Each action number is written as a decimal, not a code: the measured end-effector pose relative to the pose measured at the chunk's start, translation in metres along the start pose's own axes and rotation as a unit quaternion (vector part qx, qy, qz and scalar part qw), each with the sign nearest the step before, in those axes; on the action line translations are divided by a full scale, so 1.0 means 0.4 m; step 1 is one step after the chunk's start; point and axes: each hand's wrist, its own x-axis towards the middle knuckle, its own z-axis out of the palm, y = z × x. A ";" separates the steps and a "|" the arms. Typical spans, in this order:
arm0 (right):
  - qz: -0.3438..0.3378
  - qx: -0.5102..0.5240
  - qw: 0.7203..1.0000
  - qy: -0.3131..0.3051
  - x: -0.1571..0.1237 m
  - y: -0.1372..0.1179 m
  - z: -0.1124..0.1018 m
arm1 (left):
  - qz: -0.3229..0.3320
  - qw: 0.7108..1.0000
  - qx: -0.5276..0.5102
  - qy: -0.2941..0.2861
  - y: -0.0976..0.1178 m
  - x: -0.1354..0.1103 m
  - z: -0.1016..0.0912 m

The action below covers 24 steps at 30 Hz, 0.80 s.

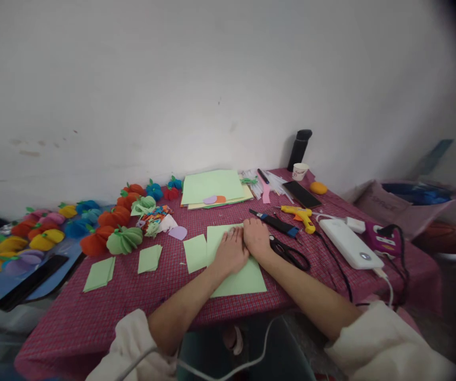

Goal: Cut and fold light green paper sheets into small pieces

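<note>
A light green sheet of paper (247, 280) lies on the table in front of me. My left hand (231, 251) rests flat on it, fingers stretched toward the upper edge. Touching it on the right, my right hand (257, 239) presses on the sheet's upper right part with its fingers laid down. Both hands are open and hide part of the sheet. A smaller green paper piece (195, 254) sits against the sheet's left side. Black-handled scissors (297, 257) lie just right of my right hand, below a dark cutter-like tool (277, 223).
Small green paper stacks (148, 259) and colourful paper pumpkins (124, 241) fill the left. Behind are larger paper sheets (212, 185). A yellow glue gun (302, 216), phone (301, 194), white power bank (349, 244), purple power strip (382, 241), paper cup (300, 171) and black bottle (299, 151) stand right.
</note>
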 end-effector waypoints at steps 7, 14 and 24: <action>-0.009 0.007 1.000 0.013 -0.003 -0.001 0.008 | -0.080 0.997 0.019 0.005 -0.028 0.000 0.013; -0.006 0.008 1.000 -0.001 -0.001 0.001 0.004 | -0.144 0.989 0.036 0.017 -0.066 -0.008 0.009; 0.003 0.019 1.000 -0.008 -0.001 -0.002 -0.001 | -0.175 0.978 0.113 0.011 -0.139 -0.065 -0.035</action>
